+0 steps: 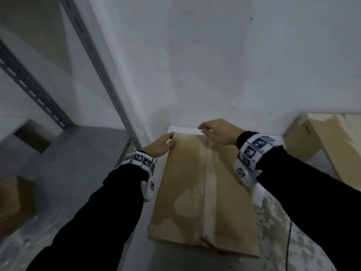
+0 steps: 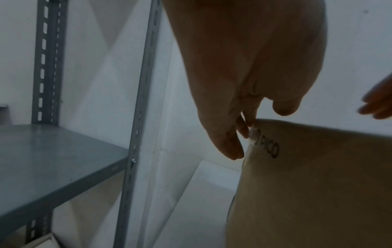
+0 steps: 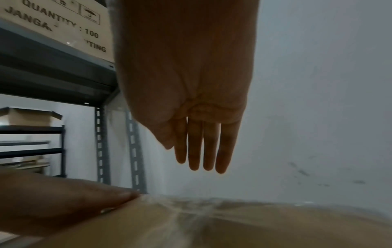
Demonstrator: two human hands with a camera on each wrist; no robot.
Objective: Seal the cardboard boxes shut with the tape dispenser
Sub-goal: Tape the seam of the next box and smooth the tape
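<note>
Cardboard box (image 1: pixel 203 194) lies flat, tape strip (image 1: pixel 209 194) along its seam; my left hand (image 1: pixel 160 145) rests straight-fingered on its far corner, right hand (image 1: pixel 218 132) hovers, fingers straight together.

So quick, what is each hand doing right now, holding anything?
Left hand: open, fingers straight, resting on the far left corner of the cardboard box.
Right hand: open, fingers straight, holding nothing, above the box's far edge.

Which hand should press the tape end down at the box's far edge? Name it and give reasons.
Right. The right hand hovers open directly over the tape strip at the far edge; the left hand rests on the cardboard box at its far left corner.
</note>
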